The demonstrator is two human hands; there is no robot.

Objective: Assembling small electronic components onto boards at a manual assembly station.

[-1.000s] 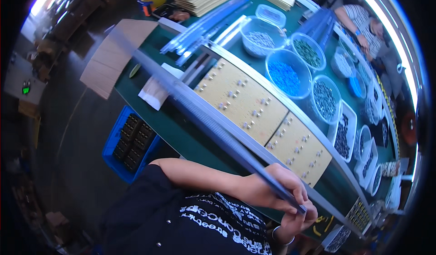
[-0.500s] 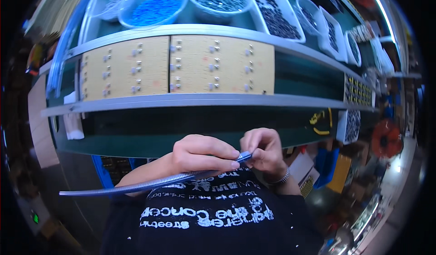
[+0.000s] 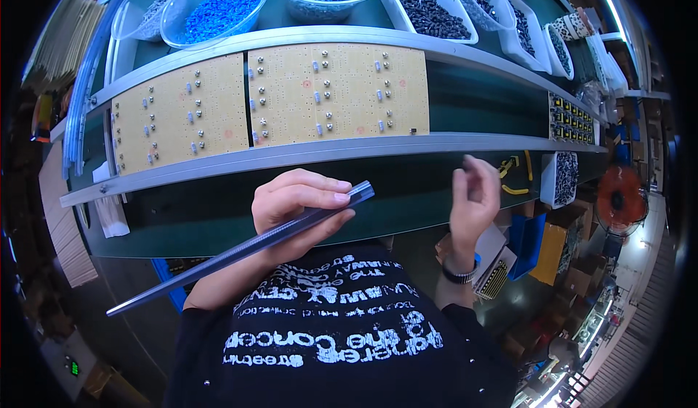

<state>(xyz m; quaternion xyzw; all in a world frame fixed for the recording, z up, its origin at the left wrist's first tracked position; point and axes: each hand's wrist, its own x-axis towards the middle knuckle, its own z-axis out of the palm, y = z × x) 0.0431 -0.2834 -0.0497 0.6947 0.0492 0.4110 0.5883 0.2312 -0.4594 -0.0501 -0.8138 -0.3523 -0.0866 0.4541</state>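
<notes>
The left hand [image 3: 294,208] is clamped on a long tube [image 3: 218,261], thumb underneath and fingers over the top just behind its upper end; the rest slants down and leftward from the grip. Holding it well asks, I judge, for a firm but gentle pinch that leaves the mouth uncovered, with the free length kept off the forearm so it neither bends nor twists. The tube looks like thin, glossy see-through plastic, straight and narrow, with a bluish cast.

Right of that grip, well apart, the right hand [image 3: 474,198] is raised with curled fingers; a dark speck shows at the fingertips (too small to name), so I cannot tell whether they are closed on anything.

Just beyond the left hand runs a smooth grey metal rail [image 3: 291,153]; past it lie flat tan boards [image 3: 349,121] dotted with shiny rounded studs. Farther off, a clear round tub [image 3: 177,31] holds loose blue bits [image 3: 222,14].
</notes>
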